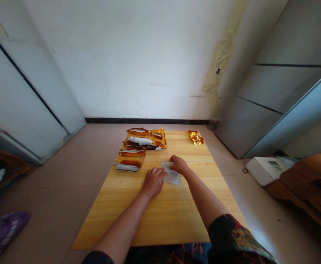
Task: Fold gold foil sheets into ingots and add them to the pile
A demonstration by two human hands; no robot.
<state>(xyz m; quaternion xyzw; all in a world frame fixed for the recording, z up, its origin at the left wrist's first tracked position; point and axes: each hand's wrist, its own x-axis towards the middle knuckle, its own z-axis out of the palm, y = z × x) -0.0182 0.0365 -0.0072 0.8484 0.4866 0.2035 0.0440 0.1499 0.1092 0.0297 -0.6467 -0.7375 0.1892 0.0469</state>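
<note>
Lying loosely extended in the head view, the left hand (152, 182) is touching the left edge of a pale sheet (171, 178), which is resting on the wooden table (171, 220). The right hand (179, 165) is curling over the sheet's far right part; whether it is pinching, I cannot tell. Gold-brown stacks (132, 157) are standing beyond the left hand.

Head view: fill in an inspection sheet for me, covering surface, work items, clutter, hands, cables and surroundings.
Surface: wooden table, board seams visible.
Work items: white sheet lying under the hands; glossy amber pieces with white layers, grouped at the far left.
Clutter: crumpled gold foil near the far right corner.
Hands: left hand touches the sheet's left side; right hand is at its upper right; grip unclear on both.
Cables: nothing seen.
Surroundings: white wall ahead, purple bag at left, white box at right.
</note>
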